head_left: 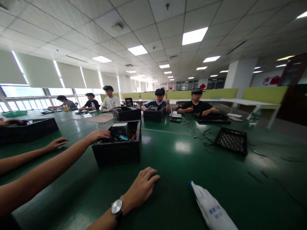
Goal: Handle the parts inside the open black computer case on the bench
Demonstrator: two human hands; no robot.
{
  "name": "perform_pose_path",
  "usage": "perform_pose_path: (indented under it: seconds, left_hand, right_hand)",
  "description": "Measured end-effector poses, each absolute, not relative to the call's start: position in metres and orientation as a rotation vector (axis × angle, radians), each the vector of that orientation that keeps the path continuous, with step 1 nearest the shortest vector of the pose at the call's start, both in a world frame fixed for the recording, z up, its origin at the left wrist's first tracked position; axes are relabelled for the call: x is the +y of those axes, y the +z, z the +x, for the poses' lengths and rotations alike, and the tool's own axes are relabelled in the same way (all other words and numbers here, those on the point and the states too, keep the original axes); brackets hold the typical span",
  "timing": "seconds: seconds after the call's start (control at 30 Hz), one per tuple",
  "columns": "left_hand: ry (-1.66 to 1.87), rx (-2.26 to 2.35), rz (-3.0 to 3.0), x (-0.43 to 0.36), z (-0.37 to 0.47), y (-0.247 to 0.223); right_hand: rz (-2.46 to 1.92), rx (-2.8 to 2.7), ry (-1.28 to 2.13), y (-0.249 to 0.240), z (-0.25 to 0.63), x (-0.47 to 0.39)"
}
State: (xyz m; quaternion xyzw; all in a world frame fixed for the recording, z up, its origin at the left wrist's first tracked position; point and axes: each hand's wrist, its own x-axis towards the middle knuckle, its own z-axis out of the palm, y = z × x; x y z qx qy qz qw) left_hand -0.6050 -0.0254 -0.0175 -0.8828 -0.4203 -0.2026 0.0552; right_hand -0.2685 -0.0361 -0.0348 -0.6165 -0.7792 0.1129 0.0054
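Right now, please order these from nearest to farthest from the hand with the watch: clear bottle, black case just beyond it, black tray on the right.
From the watch hand:
1. Black case, just beyond, to the left.
2. Black tray, farther, on the right.
3. Clear bottle, far right, behind the tray.

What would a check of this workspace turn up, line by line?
Surface: glossy green table, reflecting ceiling lights.
Job's things: open black computer case; another person's hand at its edge.
Clutter: white item with blue print, clear bottle, black tray.
Hands: left hand bare, holding nothing; right hand, nothing seen.
Cables: dark cable near the tray; coloured wires inside the case.
Surroundings: seated people, window blinds, green partitions.
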Motion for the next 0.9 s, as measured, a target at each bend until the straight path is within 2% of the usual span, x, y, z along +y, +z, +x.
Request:
perform_pose_path:
  seconds: [0.2,0.43,0.63,0.77,0.9]
  left_hand:
    - [-0.626,-1.227,-2.537,0.03,-0.571,0.029]
    - [-0.553,-1.519,-2.299,0.142,-0.557,0.113]
    - [-0.323,-1.794,-2.279,0.173,-0.569,0.134]
    - [-0.248,-1.839,-2.302,0.135,-0.561,0.131]
    - [-0.231,-1.787,-2.366,0.043,-0.547,0.127]
  right_hand:
    - [-1.876,-2.507,0.295,-0.018,-0.275,-0.04]
    - [-2.061,-2.392,0.533,0.001,-0.281,-0.059]
    - [-1.728,-2.562,0.384,0.006,-0.241,-0.077]
    - [-1.513,-2.656,0.133,0.072,-0.246,-0.058]
    - [-1.362,-2.646,-0.184,0.16,-0.306,-0.006]
